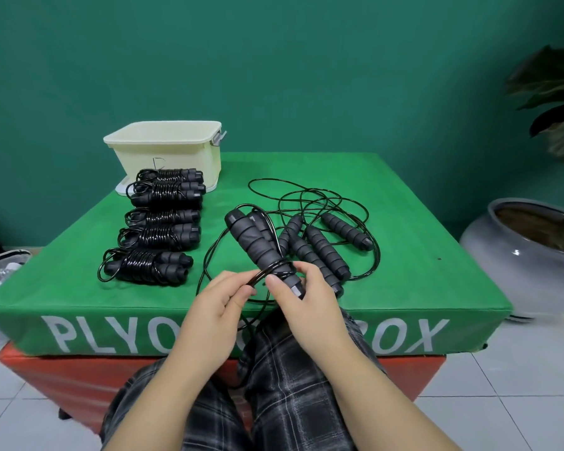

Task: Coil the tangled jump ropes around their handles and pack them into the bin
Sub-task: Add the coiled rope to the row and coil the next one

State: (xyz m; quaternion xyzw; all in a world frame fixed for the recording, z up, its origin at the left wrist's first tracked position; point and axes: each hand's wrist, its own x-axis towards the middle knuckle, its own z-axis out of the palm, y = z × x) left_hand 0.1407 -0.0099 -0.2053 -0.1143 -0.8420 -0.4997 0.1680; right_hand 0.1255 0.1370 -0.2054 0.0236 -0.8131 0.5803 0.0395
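Two handles [264, 252] sit paired in our right hand [302, 297], its grip clasped round their near end, long axis running up-left away from us; our left hand [220, 297], just beside, pinches the cord [258, 275] looping around them.

— How many coiled ropes [158, 229]?
— Five, in a row.
— Loose handles [326, 252]?
— Four lying on the box, two held.
— Bins [166, 148]?
— One, and one potted plant [534, 229].

Black ropes [310, 203]; cream bin [166, 151]; green box [404, 262]; plaid trousers [293, 385].
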